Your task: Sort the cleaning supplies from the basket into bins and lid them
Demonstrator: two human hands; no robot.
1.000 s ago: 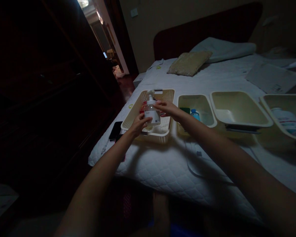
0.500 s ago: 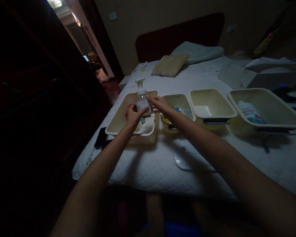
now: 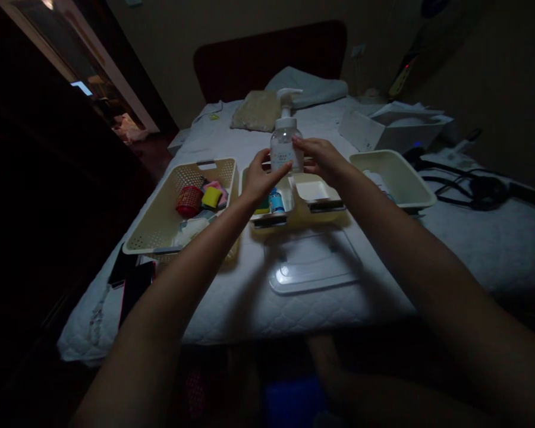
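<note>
A clear pump bottle point(image 3: 286, 139) with a white pump head and a printed label stands upright in the air between my hands. My left hand point(image 3: 264, 177) grips its left side and lower front. Fingers of my right hand point(image 3: 321, 158) close on its right side. Below it are a small cream bin point(image 3: 289, 208) holding a blue-labelled bottle point(image 3: 276, 201) and something yellow, and another cream bin point(image 3: 327, 205) with a white piece inside. To the left, a larger perforated basket point(image 3: 149, 229) contains a red mesh container point(image 3: 189, 201), a yellow item point(image 3: 211, 197) and white pieces.
A clear plastic lid point(image 3: 314, 261) lies on the white bed. At right are a cream bin point(image 3: 417, 193) with a white bottle, black straps point(image 3: 477, 190) and a white box point(image 3: 365, 131). A phone point(image 3: 137, 288) rests at the bed's left edge; a beige pillow point(image 3: 255, 112) lies farther back.
The pump bottle, held in both hands, has moved from over the perforated basket rightward to above the small bins. My view has turned to the right.
</note>
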